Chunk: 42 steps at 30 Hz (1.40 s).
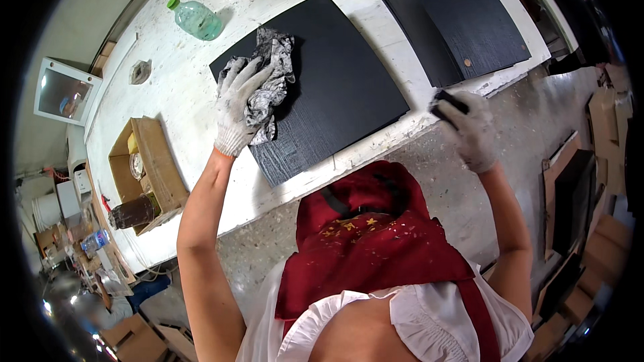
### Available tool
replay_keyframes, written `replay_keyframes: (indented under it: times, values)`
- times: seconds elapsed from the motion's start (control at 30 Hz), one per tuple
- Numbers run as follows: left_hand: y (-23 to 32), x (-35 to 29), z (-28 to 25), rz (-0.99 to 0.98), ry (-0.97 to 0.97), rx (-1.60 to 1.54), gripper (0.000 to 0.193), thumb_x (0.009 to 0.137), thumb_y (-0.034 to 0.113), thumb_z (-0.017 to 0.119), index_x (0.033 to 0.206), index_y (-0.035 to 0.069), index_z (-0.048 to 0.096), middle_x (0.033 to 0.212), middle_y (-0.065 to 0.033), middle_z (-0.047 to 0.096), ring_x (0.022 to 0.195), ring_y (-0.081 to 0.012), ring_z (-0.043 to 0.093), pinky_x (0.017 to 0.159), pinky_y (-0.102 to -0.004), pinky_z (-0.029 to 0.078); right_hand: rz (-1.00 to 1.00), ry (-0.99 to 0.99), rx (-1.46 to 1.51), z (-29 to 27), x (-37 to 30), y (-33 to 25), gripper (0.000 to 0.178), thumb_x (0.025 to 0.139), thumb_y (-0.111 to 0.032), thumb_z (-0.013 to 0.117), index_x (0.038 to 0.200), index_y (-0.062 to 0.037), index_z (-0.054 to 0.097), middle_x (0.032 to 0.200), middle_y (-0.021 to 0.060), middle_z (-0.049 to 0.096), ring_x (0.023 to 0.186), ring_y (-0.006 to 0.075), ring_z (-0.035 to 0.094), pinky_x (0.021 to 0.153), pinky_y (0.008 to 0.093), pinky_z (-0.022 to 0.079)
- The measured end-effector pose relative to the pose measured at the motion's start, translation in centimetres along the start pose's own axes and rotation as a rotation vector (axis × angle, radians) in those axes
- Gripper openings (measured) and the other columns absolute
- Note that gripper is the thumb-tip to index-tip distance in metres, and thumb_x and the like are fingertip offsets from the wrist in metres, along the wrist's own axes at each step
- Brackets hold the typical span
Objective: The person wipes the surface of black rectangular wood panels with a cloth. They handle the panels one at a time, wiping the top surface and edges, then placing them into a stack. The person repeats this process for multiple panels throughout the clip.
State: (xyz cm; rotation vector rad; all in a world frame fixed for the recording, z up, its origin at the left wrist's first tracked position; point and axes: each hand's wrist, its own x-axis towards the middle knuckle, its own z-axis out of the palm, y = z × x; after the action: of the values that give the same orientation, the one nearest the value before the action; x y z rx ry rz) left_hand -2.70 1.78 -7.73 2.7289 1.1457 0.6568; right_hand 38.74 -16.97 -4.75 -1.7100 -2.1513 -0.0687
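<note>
A square black board (342, 87) lies flat on a white, paint-stained workbench (181, 94). My left hand (236, 104), in a grey knit glove, presses a crumpled grey-and-black stained rag (272, 80) onto the board's left part. My right hand (469, 127), also gloved, grips a small black block (448, 102) just off the board's right corner, at the bench's front edge.
A stack of black boards (463, 17) lies at the bench's far right. A green plastic bottle (196, 20) lies at the far left. An open cardboard box (151, 174) with small items and a dark jar (131, 213) sit left. Cardboard pieces (590, 214) stand on the floor, right.
</note>
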Motion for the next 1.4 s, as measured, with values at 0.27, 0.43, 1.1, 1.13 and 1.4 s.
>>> replay_keyframes:
  times: [0.27,0.43,1.1,1.13,1.4]
  values:
    - [1.4,0.2,-1.4,0.195,-0.224,-0.207,0.068,0.077,0.047,0.065,0.138,0.019,0.06,0.147,-0.0117,0.051,0.142,-0.0362,0.037,0.121,-0.0511,0.02,0.622,0.296,1.186,0.9,4.0,-6.0,0.038,0.089,-0.004,0.064,0.126,0.0048,0.06,0.118,0.0096,0.061,0.096,0.0135,0.062,0.083,0.0272,0.052]
    - [6.4,-5.6,-2.6,0.545,-0.454,-0.306,0.06,0.083,0.052,0.061,0.133,0.018,0.064,0.152,-0.0012,0.047,0.146,-0.0326,0.033,0.123,-0.0531,0.018,0.645,0.299,1.236,3.0,9.0,-8.1,0.046,0.091,-0.003,0.062,0.134,0.0096,0.05,0.111,0.013,0.063,0.094,0.0134,0.063,0.078,0.025,0.054]
    - [5.4,14.9,6.9,0.368,-0.14,-0.078,0.079,0.064,0.023,0.083,0.137,0.014,0.055,0.143,-0.0128,0.05,0.138,-0.0331,0.041,0.12,-0.0441,0.029,0.503,0.848,1.316,10.1,7.9,-9.5,0.048,0.087,0.001,0.054,0.132,0.0115,0.044,0.119,0.0176,0.055,0.101,0.02,0.059,0.085,0.0295,0.052]
    - [6.3,14.5,6.8,0.401,-0.193,-0.128,0.081,0.064,0.02,0.082,0.139,0.014,0.053,0.145,-0.0137,0.048,0.14,-0.0341,0.039,0.121,-0.0434,0.027,0.523,0.876,1.235,10.3,7.5,-8.8,0.05,0.09,-0.002,0.049,0.136,0.0126,0.039,0.127,0.021,0.051,0.108,0.0233,0.057,0.09,0.0316,0.052]
    - [10.6,5.7,5.5,0.688,-0.421,-0.438,0.084,0.071,0.047,0.07,0.143,0.01,0.05,0.156,-0.0163,0.038,0.149,-0.0348,0.026,0.125,-0.0474,0.014,0.691,0.995,1.691,9.6,7.4,-7.4,0.048,0.101,-0.026,0.05,0.14,0.0009,0.04,0.13,0.0165,0.053,0.112,0.0262,0.057,0.099,0.0414,0.048]
